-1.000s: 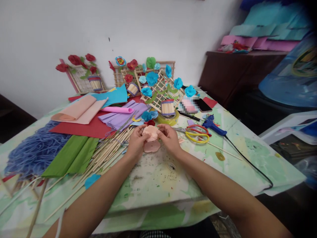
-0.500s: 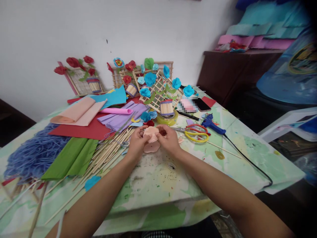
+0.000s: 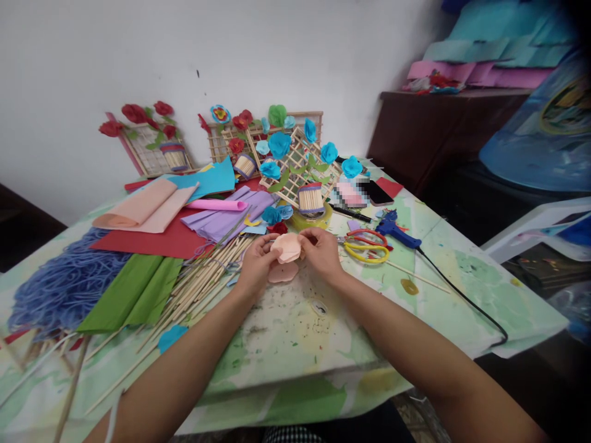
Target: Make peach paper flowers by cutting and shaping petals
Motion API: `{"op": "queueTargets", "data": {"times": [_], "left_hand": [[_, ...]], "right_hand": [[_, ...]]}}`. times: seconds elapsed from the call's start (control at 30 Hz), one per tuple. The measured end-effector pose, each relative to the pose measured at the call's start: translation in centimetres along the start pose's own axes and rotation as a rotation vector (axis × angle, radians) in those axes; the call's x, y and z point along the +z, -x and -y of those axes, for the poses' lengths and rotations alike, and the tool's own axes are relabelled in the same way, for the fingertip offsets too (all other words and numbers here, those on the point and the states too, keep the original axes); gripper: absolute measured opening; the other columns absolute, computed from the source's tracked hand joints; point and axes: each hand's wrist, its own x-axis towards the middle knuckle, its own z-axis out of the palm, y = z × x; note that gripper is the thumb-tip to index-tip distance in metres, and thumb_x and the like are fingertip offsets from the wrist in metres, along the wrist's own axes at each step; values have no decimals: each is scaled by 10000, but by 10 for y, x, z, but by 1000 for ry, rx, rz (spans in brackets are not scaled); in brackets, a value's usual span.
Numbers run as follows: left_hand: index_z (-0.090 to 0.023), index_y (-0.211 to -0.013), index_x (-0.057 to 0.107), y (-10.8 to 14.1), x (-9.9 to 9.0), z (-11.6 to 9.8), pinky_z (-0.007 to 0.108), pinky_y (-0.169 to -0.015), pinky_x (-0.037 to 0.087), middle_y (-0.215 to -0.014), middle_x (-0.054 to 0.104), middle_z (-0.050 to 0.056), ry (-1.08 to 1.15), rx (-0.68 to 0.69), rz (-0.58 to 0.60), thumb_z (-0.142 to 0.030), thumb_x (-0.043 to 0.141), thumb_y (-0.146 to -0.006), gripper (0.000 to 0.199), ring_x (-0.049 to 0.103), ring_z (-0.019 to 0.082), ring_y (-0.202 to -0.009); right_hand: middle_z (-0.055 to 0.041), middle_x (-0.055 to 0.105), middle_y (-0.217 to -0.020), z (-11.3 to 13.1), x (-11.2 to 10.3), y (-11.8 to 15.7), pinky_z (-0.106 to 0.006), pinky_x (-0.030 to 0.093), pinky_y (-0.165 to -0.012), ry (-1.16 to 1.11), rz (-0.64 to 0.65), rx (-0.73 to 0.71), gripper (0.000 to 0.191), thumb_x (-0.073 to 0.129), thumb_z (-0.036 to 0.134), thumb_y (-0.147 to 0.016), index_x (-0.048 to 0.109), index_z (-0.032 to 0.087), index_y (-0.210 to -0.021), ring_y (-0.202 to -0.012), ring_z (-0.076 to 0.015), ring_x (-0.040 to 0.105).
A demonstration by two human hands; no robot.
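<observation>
Near the middle of the table, my left hand (image 3: 257, 261) pinches a layered peach paper piece (image 3: 287, 247) with scalloped edges. My right hand (image 3: 323, 251) has its thumb and forefinger pressed together at the right edge of that same piece. Another peach paper petal shape (image 3: 283, 272) lies on the tablecloth just below. Scissors with red and yellow handles (image 3: 367, 251) lie right of my right hand, and thin wooden sticks (image 3: 198, 289) are spread left of my left hand.
Lattice frames with blue paper flowers (image 3: 279, 145) stand at the back. A blue glue gun (image 3: 396, 231) with a black cord lies at the right. Blue yarn (image 3: 64, 283), green paper (image 3: 129, 295) and red paper (image 3: 148, 242) cover the left side.
The peach piece has shifted slightly right and turned flatter to view. My right hand has moved a little right and up, toward the piece's outer edge.
</observation>
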Motion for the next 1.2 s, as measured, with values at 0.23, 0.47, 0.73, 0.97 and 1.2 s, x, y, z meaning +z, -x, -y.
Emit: {"op": "queueTargets", "data": {"times": [0.23, 0.47, 0.73, 0.97, 1.2], "left_hand": [[-154, -1010, 551, -2, -4, 3, 238, -600, 465, -779, 629, 19, -88, 61, -16, -188, 680, -604, 428, 587, 126, -648], [-164, -1006, 544, -1, -3, 4, 228, -573, 454, -686, 589, -21, -89, 68, 13, -216, 717, -586, 457, 560, 109, -586], [-160, -1008, 552, -2, -5, 5, 223, -566, 449, -767, 628, 18, -132, 82, -32, -213, 691, -620, 415, 587, 130, -642], [-158, -983, 556, -3, -4, 5, 202, -530, 424, -704, 611, 0, -160, 136, -28, -172, 654, -626, 371, 551, 106, -568], [-155, -977, 552, -1, -2, 4, 209, -579, 452, -730, 622, 4, -141, 157, 1, -151, 660, -604, 388, 575, 114, -631]], "right_hand": [[-25, 607, -736, 12, -11, -8, -274, 448, -647, -76, -145, -79, 170, 529, 334, -793, 589, 180, -831, -668, -150, 543], [-7, 613, -648, 6, -4, -1, -267, 416, -584, 113, 53, -100, 89, 575, 250, -737, 630, 187, -706, -600, -144, 529], [-6, 591, -642, 12, -14, -13, -254, 416, -563, -164, -130, -3, 169, 554, 333, -770, 595, 175, -726, -583, -129, 511], [-52, 603, -841, 9, 4, 2, -349, 439, -792, -19, 22, -53, 74, 629, 254, -675, 615, 184, -654, -838, -193, 556], [2, 565, -648, 2, 9, 8, -258, 406, -579, -6, 138, 11, 106, 577, 267, -729, 597, 176, -680, -609, -140, 516]]}}
